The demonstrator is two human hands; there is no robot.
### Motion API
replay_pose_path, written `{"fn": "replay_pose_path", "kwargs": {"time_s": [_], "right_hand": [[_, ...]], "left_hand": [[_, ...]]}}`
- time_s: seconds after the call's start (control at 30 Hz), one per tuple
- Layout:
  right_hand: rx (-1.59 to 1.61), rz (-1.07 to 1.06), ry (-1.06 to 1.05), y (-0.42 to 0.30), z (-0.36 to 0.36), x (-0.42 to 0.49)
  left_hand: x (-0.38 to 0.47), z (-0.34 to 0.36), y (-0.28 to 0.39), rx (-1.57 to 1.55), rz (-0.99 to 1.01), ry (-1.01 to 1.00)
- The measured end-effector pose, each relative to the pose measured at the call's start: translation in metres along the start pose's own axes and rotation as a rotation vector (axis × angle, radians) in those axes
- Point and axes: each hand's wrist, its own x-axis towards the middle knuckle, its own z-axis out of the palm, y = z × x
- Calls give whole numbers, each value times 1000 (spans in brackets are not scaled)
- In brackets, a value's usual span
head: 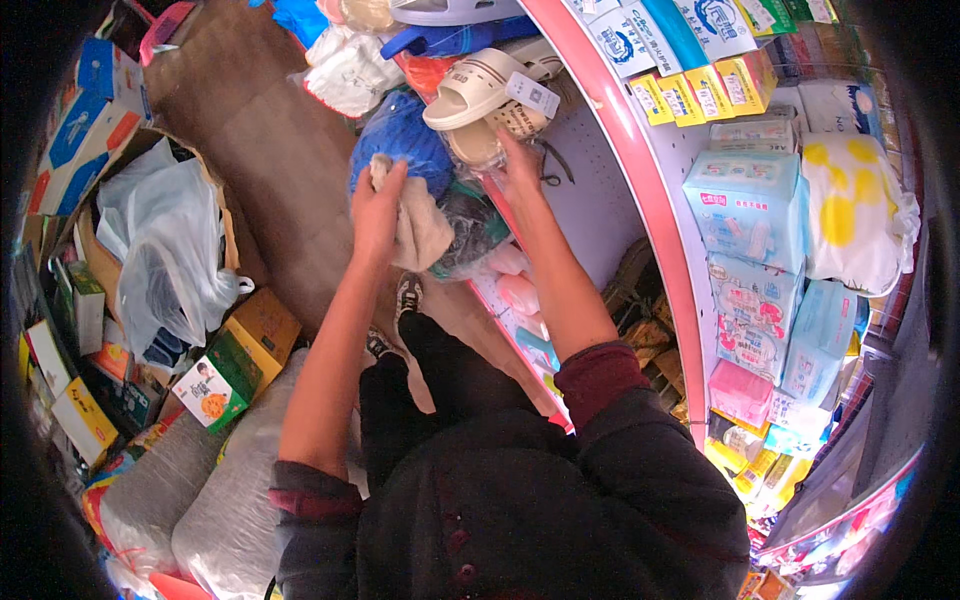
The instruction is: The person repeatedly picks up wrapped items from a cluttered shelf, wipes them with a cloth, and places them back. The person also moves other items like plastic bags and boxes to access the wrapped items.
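My left hand (380, 206) grips a beige cloth (420, 225) in front of a blue item in clear plastic (405, 139). My right hand (517, 161) holds the wrapped beige slippers (480, 139) by their lower edge. A cream slide sandal (466, 88) with a white tag (532, 94) lies over them. Just beyond are blue slippers (457, 37) and a white bagged item (351, 71). Below the cloth, a dark item in clear plastic (469, 229) rests by the lower shelf's pink edge.
Shelves with a pink edge (646, 157) hold blue packs (745, 210) and yellow boxes (705, 91) on the right. On the left stand an open carton (217, 191) with clear plastic bags (165, 255), a green box (225, 382) and large plastic-wrapped sacks (232, 487). Brown floor (270, 142) runs between.
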Motion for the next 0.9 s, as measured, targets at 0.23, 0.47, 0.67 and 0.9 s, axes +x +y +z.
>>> {"fn": "replay_pose_path", "kwargs": {"time_s": [0.23,0.47,0.67,0.9], "right_hand": [[-461,-225,130,38,-42,19],[-1317,-766,332,4,-126,66],[-1382,-576,273,45,-158,110],[-1254,-559,277,66,-230,96]], "left_hand": [[44,54,-20,-13,-117,-59],[49,72,-52,104,-339,-319],[86,120,-107,-139,-473,-470],[129,120,-155,-130,-483,-310]]}}
